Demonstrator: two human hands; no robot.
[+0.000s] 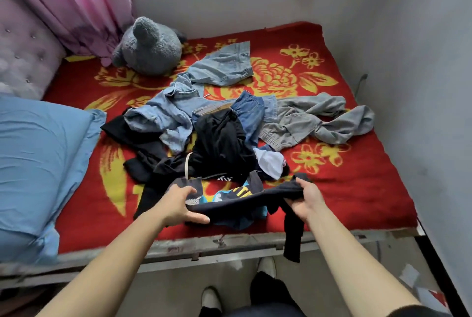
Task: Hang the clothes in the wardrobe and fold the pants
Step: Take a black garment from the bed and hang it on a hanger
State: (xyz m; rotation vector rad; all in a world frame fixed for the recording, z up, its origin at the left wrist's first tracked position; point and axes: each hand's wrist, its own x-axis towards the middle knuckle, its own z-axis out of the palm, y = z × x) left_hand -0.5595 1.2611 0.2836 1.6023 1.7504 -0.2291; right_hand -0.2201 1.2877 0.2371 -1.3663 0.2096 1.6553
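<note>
A dark navy printed T-shirt [229, 205] with a blue and yellow graphic is stretched just above the near edge of the bed. My left hand [181, 204] grips its left side and my right hand [304, 200] grips its right side, a sleeve dangling below. Behind it a heap of clothes lies on the red blanket: a black garment [219, 143], light denim jeans [163, 115], a light denim piece [224, 66], dark blue jeans [251, 110], grey sweatpants [314, 120] and a small white item [270, 161].
The bed is covered by a red blanket with yellow flowers [344, 189]. A blue pillow [38, 163] lies at the left, a grey plush toy [148, 46] at the back. Pink curtains [71, 2] hang at the back left. Walls close in behind and right. My feet stand on the floor [332, 278].
</note>
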